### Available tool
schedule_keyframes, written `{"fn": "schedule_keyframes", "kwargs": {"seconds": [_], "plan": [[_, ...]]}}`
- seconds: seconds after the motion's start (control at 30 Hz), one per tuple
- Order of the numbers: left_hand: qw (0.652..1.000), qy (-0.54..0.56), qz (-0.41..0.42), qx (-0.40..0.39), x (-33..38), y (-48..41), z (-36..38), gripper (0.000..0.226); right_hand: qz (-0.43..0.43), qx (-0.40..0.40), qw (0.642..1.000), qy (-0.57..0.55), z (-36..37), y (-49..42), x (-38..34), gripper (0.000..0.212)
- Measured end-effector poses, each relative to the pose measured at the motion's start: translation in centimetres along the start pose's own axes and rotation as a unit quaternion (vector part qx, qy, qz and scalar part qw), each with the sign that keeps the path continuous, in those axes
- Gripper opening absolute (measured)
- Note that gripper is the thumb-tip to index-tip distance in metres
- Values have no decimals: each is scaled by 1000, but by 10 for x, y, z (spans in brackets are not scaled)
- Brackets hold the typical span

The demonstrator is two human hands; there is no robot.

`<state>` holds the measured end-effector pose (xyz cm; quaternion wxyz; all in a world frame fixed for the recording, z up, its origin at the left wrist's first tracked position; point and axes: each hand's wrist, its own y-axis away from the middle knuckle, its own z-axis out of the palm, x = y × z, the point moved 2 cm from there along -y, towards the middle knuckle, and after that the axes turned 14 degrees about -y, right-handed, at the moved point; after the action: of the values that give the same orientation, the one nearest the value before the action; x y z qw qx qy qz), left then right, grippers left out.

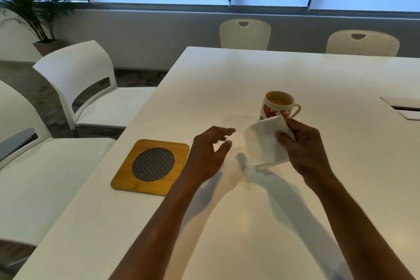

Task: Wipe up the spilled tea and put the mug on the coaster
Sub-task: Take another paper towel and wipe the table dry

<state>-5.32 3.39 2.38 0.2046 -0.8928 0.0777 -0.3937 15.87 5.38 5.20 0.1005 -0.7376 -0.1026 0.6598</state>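
1. the right hand (304,150) is raised over the middle of the white desk (250,70), its thumb and fingers pinched on a folded white napkin (264,143), which hangs clear of the surface.
2. the left hand (208,154) hovers just beside the napkin with its fingers loosely spread and slightly curled, gripping nothing.
3. a pale yellowish tea spill (237,177) lies on the desk below and between the 2 hands, with a small darker speck at its near end.
4. the mug (278,105), cream with red hearts and holding amber tea, stands upright on the desk beyond the napkin, handle to the right; the napkin's upper corner hides its base.
5. the coaster (151,167), a square wooden board with a round dark mesh centre, lies flat near the desk's left edge, just left of the left wrist and well apart from the mug.
6. 2 white chairs (75,79) stand along the left edge, and 2 perforated chairs (245,34) at the far edge.
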Motion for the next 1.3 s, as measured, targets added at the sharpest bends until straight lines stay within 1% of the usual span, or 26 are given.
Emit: {"fn": "schedule_keyframes", "kwargs": {"seconds": [0.03,0.07,0.1,0.13,0.17,0.23,0.3,0.37,0.43,0.47,0.5,0.53,0.6,0.63,0.67,0.7,0.77,0.8,0.87,0.97,1.1,1.2,1.3], "plan": [[996,-88,11,10,-6,3,-4,30,-52,7,995,86,2,1,-1,37],[982,-187,21,14,-12,5,-8,33,-97,-4,983,155,7,3,0,39],[961,-276,26,11,-20,4,-13,37,-126,-29,971,199,14,7,3,39],[940,-339,23,-2,-27,2,-18,41,-134,-63,964,222,22,11,8,40],[926,-377,16,-23,-34,-2,-22,44,-129,-96,958,237,30,16,13,42],[919,-388,3,-65,-44,-7,-24,47,-114,-158,942,272,46,23,21,47],[927,-362,12,-96,-44,-6,-17,47,-106,-214,917,321,55,31,32,54],[936,-335,23,-106,-39,1,-3,47,-115,-273,887,355,57,39,43,52],[941,-316,26,-113,-35,14,15,47,-103,-342,863,357,52,45,52,49],[942,-313,25,-123,-35,20,22,48,-86,-366,860,344,49,47,54,48],[940,-314,22,-134,-35,27,28,48,-62,-376,867,322,46,48,53,47],[936,-321,20,-141,-37,31,33,49,-35,-370,885,282,45,47,51,45],[930,-338,23,-140,-39,35,36,48,-1,-315,928,197,44,43,48,40],[930,-341,26,-135,-40,35,36,48,-2,-284,937,201,46,42,48,41],[931,-340,28,-131,-41,36,35,48,-2,-268,934,236,48,41,50,46],[932,-339,29,-128,-41,36,35,48,5,-271,921,281,50,41,54,54],[932,-338,34,-126,-42,36,35,49,25,-313,883,350,56,42,62,69],[932,-338,36,-126,-43,36,35,50,26,-332,867,370,60,43,65,73],[931,-338,37,-130,-45,37,35,53,12,-350,851,392,67,44,68,71],[930,-341,40,-129,-47,37,34,56,-18,-360,838,410,68,56,65,61],[941,-317,25,-112,-46,37,34,49,-52,-386,828,403,41,94,60,58],[944,-312,18,-107,-46,36,35,49,-31,-362,830,422,14,90,60,57],[945,-302,15,-121,-46,36,35,48,24,-319,839,440,3,55,68,61]]}}
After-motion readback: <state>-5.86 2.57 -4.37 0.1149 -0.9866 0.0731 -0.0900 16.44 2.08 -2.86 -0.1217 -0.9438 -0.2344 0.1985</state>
